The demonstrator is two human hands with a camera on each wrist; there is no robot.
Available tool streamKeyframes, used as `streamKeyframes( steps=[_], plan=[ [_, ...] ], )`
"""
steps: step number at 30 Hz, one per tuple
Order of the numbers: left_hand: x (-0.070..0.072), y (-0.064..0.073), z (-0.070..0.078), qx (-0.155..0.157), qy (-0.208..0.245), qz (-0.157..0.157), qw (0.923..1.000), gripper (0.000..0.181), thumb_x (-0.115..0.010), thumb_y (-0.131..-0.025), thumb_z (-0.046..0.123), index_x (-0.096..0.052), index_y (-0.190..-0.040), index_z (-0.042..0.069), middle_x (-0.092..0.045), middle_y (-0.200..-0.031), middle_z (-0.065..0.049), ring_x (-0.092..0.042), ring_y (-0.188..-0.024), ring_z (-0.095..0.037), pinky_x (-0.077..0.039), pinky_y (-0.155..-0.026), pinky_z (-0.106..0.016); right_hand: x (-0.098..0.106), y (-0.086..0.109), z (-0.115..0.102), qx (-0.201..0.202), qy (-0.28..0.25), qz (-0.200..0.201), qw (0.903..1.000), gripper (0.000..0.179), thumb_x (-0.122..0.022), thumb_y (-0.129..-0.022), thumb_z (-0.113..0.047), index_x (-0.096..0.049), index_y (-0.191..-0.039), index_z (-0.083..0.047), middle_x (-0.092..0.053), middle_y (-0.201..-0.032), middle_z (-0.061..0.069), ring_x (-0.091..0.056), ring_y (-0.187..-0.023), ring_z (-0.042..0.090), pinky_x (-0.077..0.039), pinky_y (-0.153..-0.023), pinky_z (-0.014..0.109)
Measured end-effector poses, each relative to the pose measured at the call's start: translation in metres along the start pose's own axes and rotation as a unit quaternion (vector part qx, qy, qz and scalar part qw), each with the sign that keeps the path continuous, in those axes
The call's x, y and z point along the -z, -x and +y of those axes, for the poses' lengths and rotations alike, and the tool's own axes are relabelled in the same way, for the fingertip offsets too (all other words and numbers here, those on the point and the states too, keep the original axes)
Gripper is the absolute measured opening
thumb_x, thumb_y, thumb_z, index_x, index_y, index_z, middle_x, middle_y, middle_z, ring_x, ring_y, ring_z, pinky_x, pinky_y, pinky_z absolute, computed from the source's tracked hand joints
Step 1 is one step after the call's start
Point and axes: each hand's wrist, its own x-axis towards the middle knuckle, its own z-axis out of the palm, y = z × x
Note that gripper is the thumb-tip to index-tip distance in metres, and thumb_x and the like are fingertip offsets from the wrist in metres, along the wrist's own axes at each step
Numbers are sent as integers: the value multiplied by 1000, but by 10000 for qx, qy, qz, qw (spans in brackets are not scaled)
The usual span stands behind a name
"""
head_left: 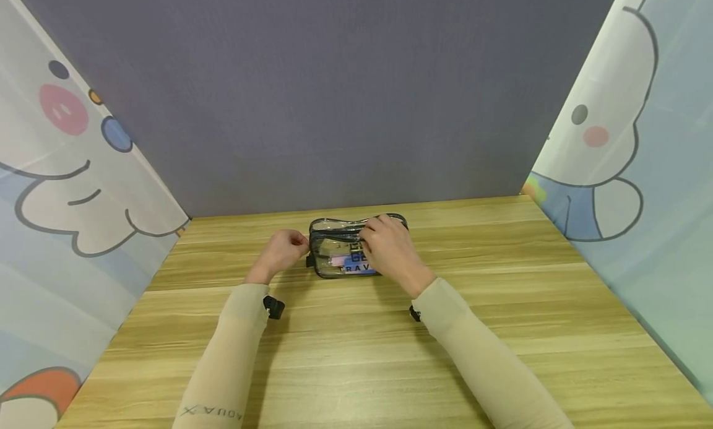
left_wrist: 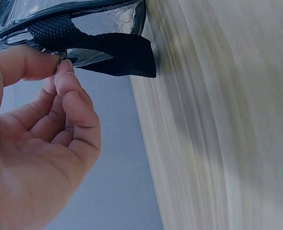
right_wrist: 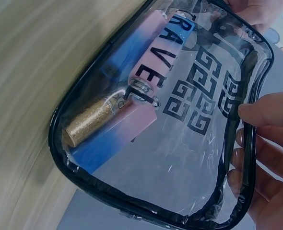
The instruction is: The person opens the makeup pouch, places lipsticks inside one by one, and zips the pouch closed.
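Observation:
A clear plastic pouch with black piping and printed lettering stands upright on the table. My left hand is at its left end, where thumb and forefinger pinch a small metal zipper pull. A black strap loop sticks out beside those fingertips. With the right hand I grip the pouch's top edge near its right end, thumb on one face and fingers on the other. Through the plastic show pink-and-blue tubes and a gold glittery cylinder, lying along the bottom.
The wood-grain table runs back to a dark grey panel. Curtains with cartoon figures hang at the left and right. A small black device sits on the left wrist.

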Motion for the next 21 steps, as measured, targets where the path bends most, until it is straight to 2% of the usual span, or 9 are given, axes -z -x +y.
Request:
streamKeyframes(
  steps=[8,13,18,21],
  plan=[
    [-8,-2,8,23,163,44,9999,22,-58,-100,14,-69,-112,0,-67,-107,-16,-60,-87,-26,-50,-76,-42,2,5,7,-129,-151,17,9998,8,-75,-90,-10,-78,-98,-8,-71,-98,6,-63,-93,24,-51,-87,39],
    [-11,2,8,-85,166,203,9996,20,-58,-100,14,-70,-108,1,-68,-105,-15,-61,-89,-27,-50,-78,-44,9,11,11,-53,-319,23,9995,13,-76,-91,-11,-77,-103,-6,-70,-103,7,-63,-95,24,-51,-89,39],
    [-10,15,11,-430,-103,555,9975,28,-54,-103,17,-66,-120,-2,-68,-110,-17,-64,-96,-31,-52,-82,-48,20,18,21,-169,-642,427,9969,21,-75,-91,-10,-75,-110,-1,-70,-107,11,-63,-98,28,-51,-89,41],
    [-8,23,14,-776,-395,852,9926,36,-54,-104,18,-60,-131,-4,-63,-123,-21,-61,-108,-36,-51,-90,-52,27,25,31,-378,-854,592,9939,25,-76,-91,-11,-74,-112,2,-69,-107,15,-63,-97,32,-52,-88,45]
  ],
)
